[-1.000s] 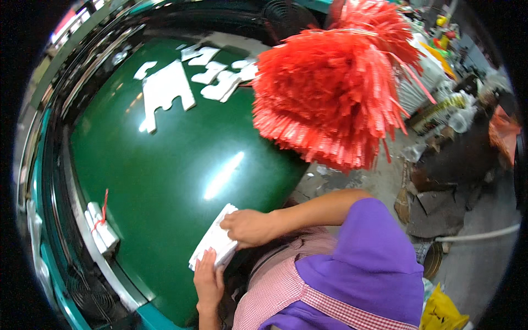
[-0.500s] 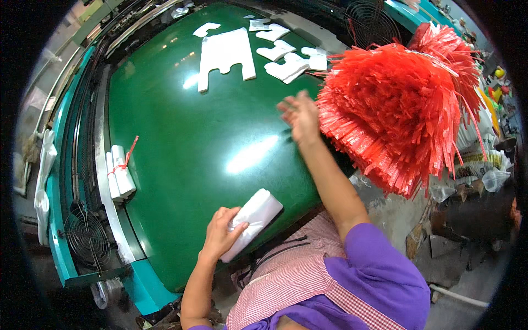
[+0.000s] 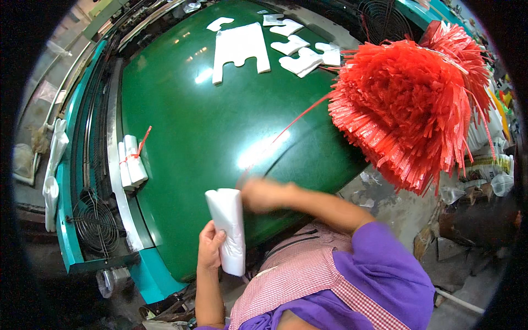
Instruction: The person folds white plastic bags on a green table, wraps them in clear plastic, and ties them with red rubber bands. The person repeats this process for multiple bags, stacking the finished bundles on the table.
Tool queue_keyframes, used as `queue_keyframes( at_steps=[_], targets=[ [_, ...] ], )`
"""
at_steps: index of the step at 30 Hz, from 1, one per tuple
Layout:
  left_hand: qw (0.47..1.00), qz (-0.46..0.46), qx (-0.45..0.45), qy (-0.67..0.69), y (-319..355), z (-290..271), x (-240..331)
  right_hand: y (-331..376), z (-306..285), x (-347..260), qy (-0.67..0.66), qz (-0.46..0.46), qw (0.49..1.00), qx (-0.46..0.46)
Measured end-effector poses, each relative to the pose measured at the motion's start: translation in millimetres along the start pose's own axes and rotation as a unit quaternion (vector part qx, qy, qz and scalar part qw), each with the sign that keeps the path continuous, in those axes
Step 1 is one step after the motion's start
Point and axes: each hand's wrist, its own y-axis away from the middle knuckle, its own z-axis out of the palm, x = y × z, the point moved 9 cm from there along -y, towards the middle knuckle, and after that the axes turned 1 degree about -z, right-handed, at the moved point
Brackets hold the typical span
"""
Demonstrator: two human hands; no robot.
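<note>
Holding a long folded bundle of white plastic [image 3: 226,212] over the near edge of the glossy green tabletop [image 3: 170,137], the left hand [image 3: 209,248] has its thumb across the front, and most of its fingers are hidden behind the plastic. Right hand [image 3: 267,193] is just a smear right beside the bundle's upper part, so I honestly can't tell how closed it is or whether it's gripping anything. The thin red plastic strip [image 3: 301,114] running toward it from the big shaggy bunch of red plastic strips [image 3: 410,104] fades out near the blur, so its end is hard to make out. Half a second ago that right hand was out near the red bunch, fingers spread, and the white bundle was slanted; now it points nearly straight up the view.
</note>
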Motion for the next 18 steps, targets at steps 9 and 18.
queue_keyframes(
  at_steps=[9, 18],
  targets=[
    [0.952, 0.071, 0.025, -0.298, -23.0, -18.4, 59.9, 68.1, 51.0, -35.2, 0.055, -0.106, 0.993, 0.004],
    [0.795, 0.295, 0.042, -0.528, -32.9, 42.9, 57.8, -12.3, 19.7, 5.5, -0.547, -0.029, 0.832, 0.084]
  ],
)
